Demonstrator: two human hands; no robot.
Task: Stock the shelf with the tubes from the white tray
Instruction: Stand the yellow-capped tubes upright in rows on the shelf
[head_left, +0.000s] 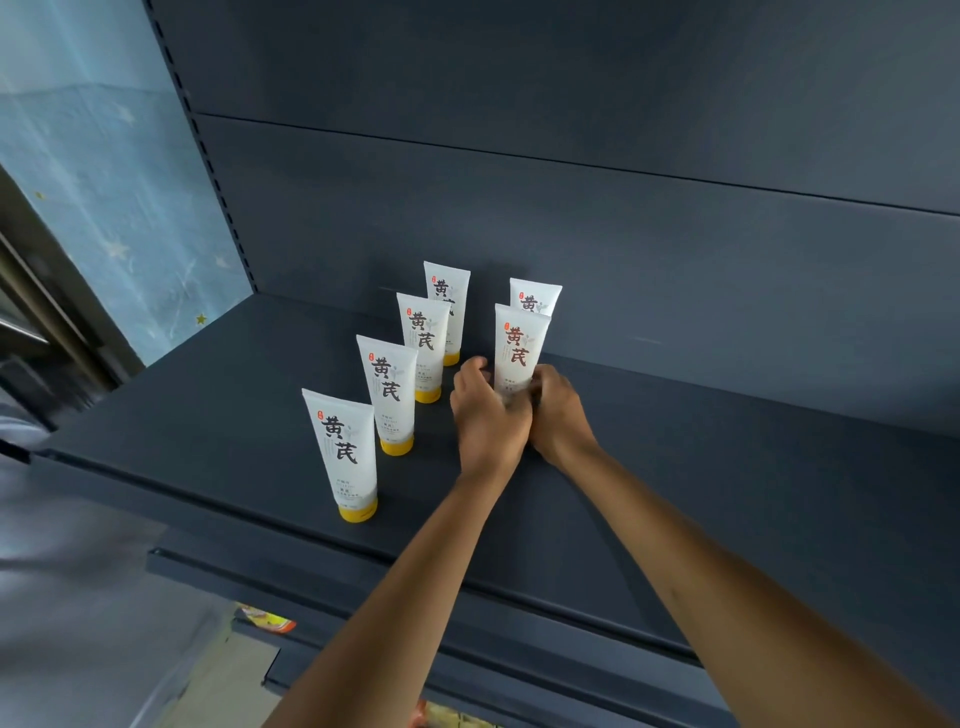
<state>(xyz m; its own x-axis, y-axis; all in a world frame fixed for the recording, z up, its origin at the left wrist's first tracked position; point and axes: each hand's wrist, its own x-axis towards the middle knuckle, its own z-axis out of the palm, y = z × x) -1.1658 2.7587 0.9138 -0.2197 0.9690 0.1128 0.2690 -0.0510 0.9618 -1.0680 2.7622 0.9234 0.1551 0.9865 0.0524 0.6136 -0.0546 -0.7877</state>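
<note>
Left hand (488, 415) and right hand (561, 415) both wrap the lower end of the tube (521, 348), which stands upright on the shelf (208, 415) beside the left row. Likely light, with a soft squeezable body and a narrow base, so tippy. Hold it low and gently.

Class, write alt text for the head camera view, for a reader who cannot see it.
A person's left hand and right hand grip the lower part of an upright white tube on a dark shelf. A second tube stands just behind it, and to their left a row of four tubes on yellow caps runs from front to back.
</note>
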